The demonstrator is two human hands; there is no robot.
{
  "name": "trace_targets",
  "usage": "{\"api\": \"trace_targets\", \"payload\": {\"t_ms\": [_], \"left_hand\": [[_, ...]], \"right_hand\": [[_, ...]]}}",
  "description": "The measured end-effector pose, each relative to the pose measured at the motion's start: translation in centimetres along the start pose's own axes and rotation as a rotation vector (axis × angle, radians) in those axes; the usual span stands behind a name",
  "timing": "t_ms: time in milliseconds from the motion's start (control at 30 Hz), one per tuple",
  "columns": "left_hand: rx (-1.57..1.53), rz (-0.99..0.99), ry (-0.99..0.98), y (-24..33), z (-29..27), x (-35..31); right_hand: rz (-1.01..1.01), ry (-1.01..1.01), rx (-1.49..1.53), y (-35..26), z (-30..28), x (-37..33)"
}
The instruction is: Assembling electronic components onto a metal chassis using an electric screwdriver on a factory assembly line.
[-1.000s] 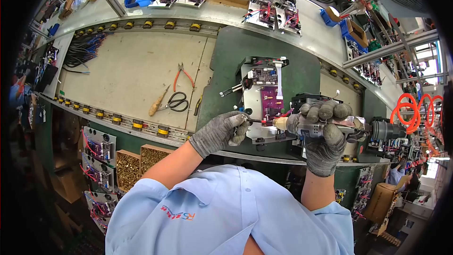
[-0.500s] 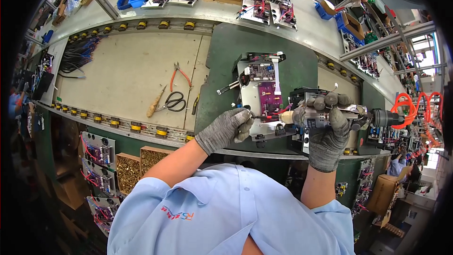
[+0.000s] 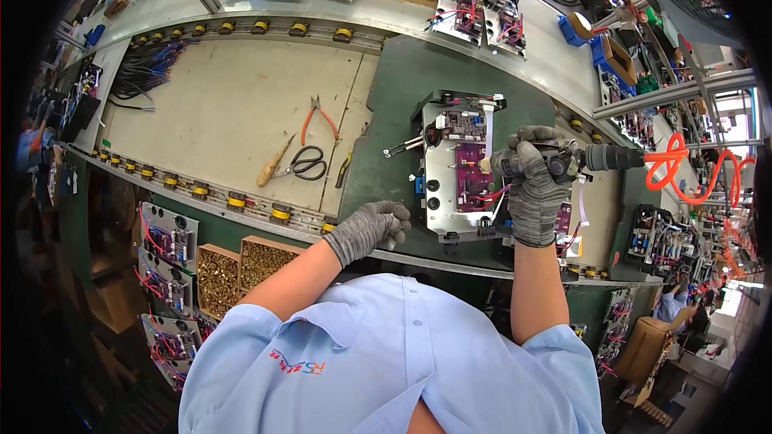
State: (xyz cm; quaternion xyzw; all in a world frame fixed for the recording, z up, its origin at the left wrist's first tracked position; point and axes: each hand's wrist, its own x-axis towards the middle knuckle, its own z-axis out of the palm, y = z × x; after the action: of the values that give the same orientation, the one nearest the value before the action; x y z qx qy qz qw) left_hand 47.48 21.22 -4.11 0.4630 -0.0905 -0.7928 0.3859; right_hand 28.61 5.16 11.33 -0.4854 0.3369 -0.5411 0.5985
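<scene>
While the right hand [image 3: 537, 201] wraps around a power tool [image 3: 505, 163], the left hand [image 3: 370, 231] is near, but apart from, a metal plate [image 3: 438, 167], with its fingers bent; I cannot tell if they hold something small. The metal plate lies on a green sheet [image 3: 410, 76] and carries a purple board [image 3: 470, 179]. The tool's pale tip is by its right edge.

Covered, cropped, tiny
The grip of the right hand [image 3: 537, 185] covers the middle of the power tool [image 3: 507, 164] and part of a second circuit board [image 3: 565, 217]; the palm of the left hand [image 3: 371, 231] is hidden; the shirt [image 3: 386, 354] is cut off below; brass-coloured pieces [image 3: 217, 281] are too small to tell.
</scene>
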Motion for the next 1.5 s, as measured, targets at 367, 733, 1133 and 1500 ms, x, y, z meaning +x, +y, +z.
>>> {"api": "trace_targets", "payload": {"t_ms": [367,733,1133,1500], "left_hand": [[-0.083,0.002,-0.101,-0.6,-0.9,0.1],[0.109,-0.006,-0.044,1.4,0.6,-0.6],[0.196,0.101,-0.029,0.5,-0.6,0.2],[-0.197,0.147,-0.245,1.8,-0.5,-0.2]], "right_hand": [[0.022,-0.047,-0.078,0.9,0.9,-0.1],[0.042,-0.123,-0.248,1.6,2.3,0.6],[-0.039,-0.168,-0.183,3.9,0.5,-1.1],[0.04,-0.221,0.313,-2.8,2.2,-4.3]]}}
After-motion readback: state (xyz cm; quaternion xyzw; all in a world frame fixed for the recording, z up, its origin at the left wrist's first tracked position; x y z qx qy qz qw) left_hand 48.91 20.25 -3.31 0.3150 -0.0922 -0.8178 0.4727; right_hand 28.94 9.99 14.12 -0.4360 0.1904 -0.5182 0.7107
